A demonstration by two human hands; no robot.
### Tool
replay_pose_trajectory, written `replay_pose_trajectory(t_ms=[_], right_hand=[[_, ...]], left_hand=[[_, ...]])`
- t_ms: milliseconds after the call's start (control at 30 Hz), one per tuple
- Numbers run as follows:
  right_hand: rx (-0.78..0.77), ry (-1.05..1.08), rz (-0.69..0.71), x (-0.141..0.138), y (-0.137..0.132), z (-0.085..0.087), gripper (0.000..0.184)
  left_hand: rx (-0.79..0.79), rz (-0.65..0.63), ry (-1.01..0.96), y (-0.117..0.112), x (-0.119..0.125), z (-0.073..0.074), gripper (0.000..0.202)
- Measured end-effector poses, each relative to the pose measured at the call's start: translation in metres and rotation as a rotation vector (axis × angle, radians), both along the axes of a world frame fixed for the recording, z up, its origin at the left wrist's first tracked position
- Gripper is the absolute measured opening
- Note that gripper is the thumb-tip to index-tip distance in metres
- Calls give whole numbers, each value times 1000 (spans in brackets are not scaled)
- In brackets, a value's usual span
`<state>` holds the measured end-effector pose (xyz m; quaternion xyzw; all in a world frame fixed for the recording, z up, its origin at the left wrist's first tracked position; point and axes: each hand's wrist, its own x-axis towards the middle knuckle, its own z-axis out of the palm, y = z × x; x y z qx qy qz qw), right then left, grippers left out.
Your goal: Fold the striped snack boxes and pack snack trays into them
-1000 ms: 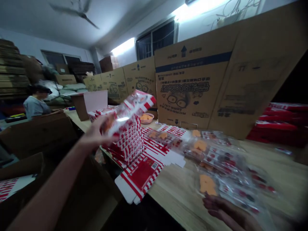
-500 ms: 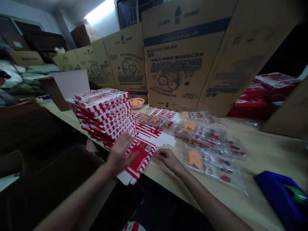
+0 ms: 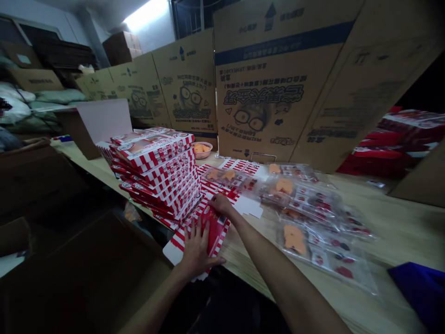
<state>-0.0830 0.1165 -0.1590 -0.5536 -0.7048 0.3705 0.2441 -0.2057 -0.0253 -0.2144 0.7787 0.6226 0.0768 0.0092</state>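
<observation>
My left hand (image 3: 198,248) grips the near end of a flat red-and-white striped carton blank (image 3: 213,229), its fingers spread across the printed red panel. My right hand (image 3: 221,205) is curled over the far end of the same blank. Just left of both hands rises a tall stack of red-and-white striped boxes (image 3: 156,171). Clear plastic bags of orange snacks (image 3: 306,218) lie to the right of my right forearm, not touching it. The blanks underneath are partly hidden by my hands.
The wooden table (image 3: 389,232) runs to the right, with a blue object (image 3: 419,292) at its near edge. Flattened cardboard cartons (image 3: 271,83) stand along the back, behind a small bowl (image 3: 201,150). An open brown carton (image 3: 83,273) sits below the table's left side.
Both hands have come together on the flat blank, gripping its two ends. One second ago, my left hand held a box up near the stack. The view has also shifted.
</observation>
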Motion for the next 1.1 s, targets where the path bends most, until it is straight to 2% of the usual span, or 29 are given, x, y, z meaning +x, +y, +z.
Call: replay_pose_trajectory(t_ms=[67,133,200,267,433,500,567,600,667,700,767,800,833,867,900,967,1000,1033,1100], right_hand=[[-36,93,29,4,-4,6,14],[-74,205,50,10,-14,13,17],[-102,325,62,20,-29,21,16],[-111,434,73,33,-49,29,15],[-113,871,152,68,-99,48,24],[-90,913,160,79,-114,56,23],[-38,858,173,87,-125,64,21],[10,804,188,92,-130,68,20],[210,658,176,102,-140,72,19],[360,593,108,108,-146,72,17],[647,551,-144,122,-161,63,15],[708,590,-258,130,-170,55,24],[673,664,-308,137,-180,45,37],[549,760,-284,143,-191,33,48],[355,855,-189,148,-201,21,56],[-31,1000,19,155,-222,-1,59],[-162,1048,77,157,-230,-11,58],[-237,1086,96,159,-237,-18,58],[-269,1126,66,162,-247,-30,58]], left_hand=[[58,0,-52,1,-3,1,109],[156,36,-121,3,-7,8,100],[265,82,-198,6,-12,23,96],[307,83,-267,6,-14,41,95],[171,18,-406,-14,-2,79,79],[119,-43,-507,-27,8,88,60],[46,-141,-640,-38,19,93,32],[-1,-183,-708,-43,24,95,21],[-105,-217,-843,-51,32,97,23],[-158,-203,-921,-54,34,97,27],[-273,-136,-1109,-58,38,96,29],[-331,-98,-1209,-60,40,94,29],[-387,-66,-1302,-62,42,91,29],[-441,-41,-1379,-64,44,88,29],[-489,-26,-1438,-66,47,83,29],[-577,-2,-1503,-72,56,72,30],[-614,14,-1519,-75,60,66,32],[-655,29,-1531,-78,65,61,33],[-743,51,-1552,-85,73,52,36]])
